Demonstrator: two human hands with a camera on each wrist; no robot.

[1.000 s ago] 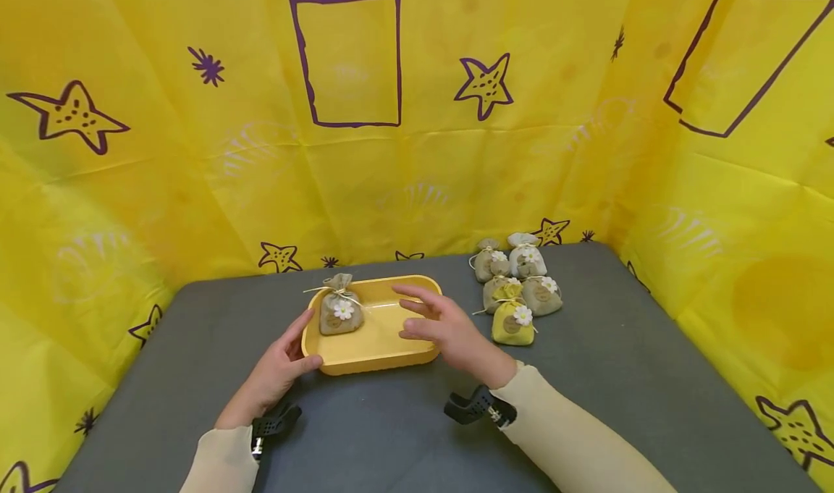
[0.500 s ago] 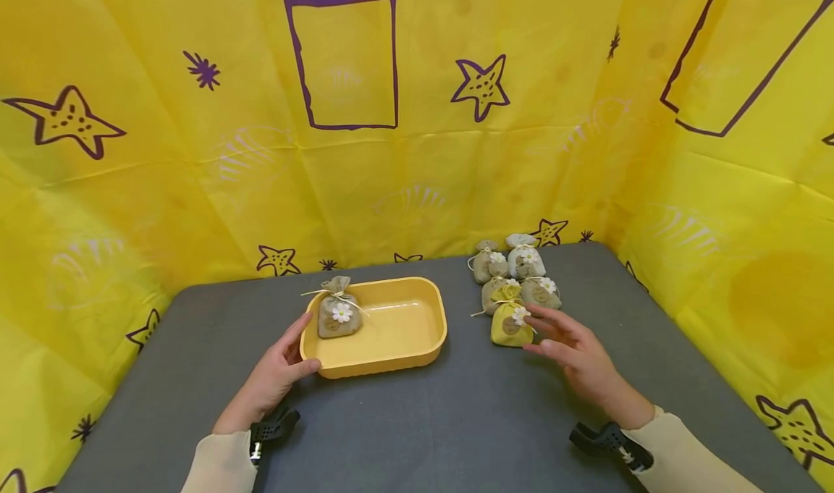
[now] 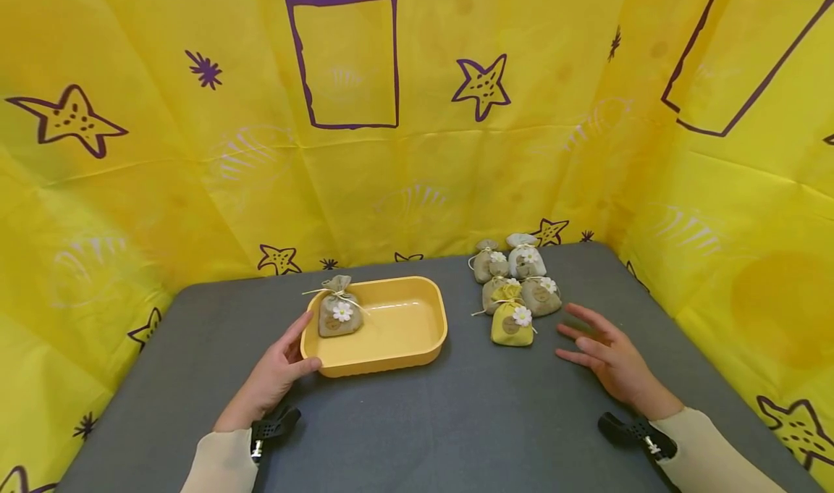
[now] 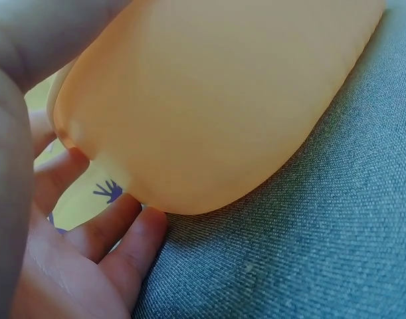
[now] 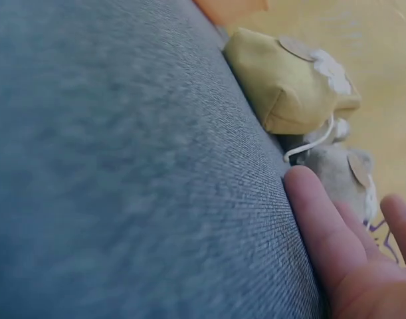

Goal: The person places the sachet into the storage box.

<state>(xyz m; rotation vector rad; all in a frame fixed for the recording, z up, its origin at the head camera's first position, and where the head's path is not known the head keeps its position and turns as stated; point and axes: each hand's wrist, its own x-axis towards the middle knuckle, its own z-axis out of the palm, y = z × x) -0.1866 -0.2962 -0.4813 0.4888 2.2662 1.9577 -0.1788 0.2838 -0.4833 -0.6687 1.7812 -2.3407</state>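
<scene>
My left hand grips the left end of a yellow plastic tray, thumb at the front corner and fingers along the end wall. In the left wrist view the fingertips touch the tray wall. A grey-beige drawstring sachet with a white flower stands in the tray's left part. My right hand is spread, holding nothing, to the right of a yellow sachet. Its fingertips come near a beige sachet behind. The right wrist view has the yellow sachet just beyond the fingers.
Behind the yellow sachet are a partly hidden beige sachet, another beige one and a white one. They stand close together on the grey cloth-covered table. A yellow patterned curtain rises along the table's back and sides.
My right hand has moved from over the tray to the yellow sachet, then a little further right, away from it. My left hand and the sachets have stayed in place.
</scene>
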